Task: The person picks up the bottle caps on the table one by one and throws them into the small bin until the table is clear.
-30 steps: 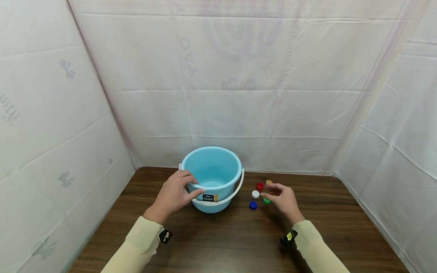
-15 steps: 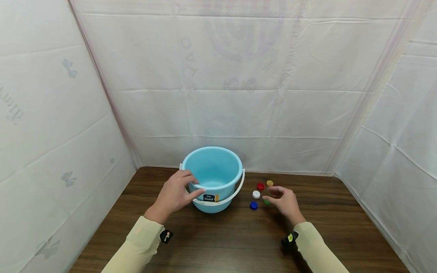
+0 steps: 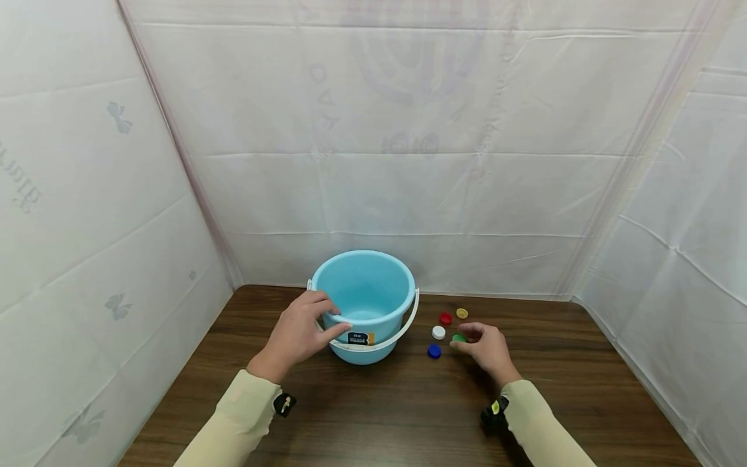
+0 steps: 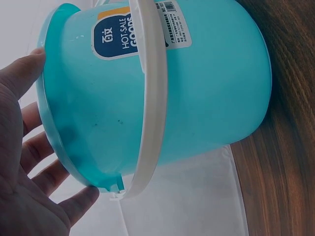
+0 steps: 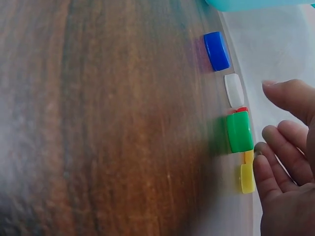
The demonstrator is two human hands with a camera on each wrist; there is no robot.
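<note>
My left hand (image 3: 297, 336) grips the near-left rim of a light blue bucket (image 3: 363, 288), thumb outside and fingers over the edge. The left wrist view shows the bucket's label (image 4: 115, 34) and white handle (image 4: 153, 98) hanging down its side. My right hand (image 3: 486, 347) hovers low over a green bottle cap (image 5: 239, 132), thumb and fingers spread apart on either side of it. In the right wrist view those fingers curve loosely and hold nothing. Near it lie a white cap (image 3: 438, 332), a blue cap (image 3: 434, 351), a red cap (image 3: 446, 318) and a yellow cap (image 3: 462, 313).
Another yellow cap (image 5: 249, 157) shows behind the green one in the right wrist view; the hand covers it in the head view. The dark wood table (image 3: 385, 415) meets pale cloth walls (image 3: 373, 194) at the back and both sides.
My right hand has shifted slightly right and its thumb and fingers now straddle the green cap. The back yellow cap has come fully into sight. The left hand and bucket have stayed put.
</note>
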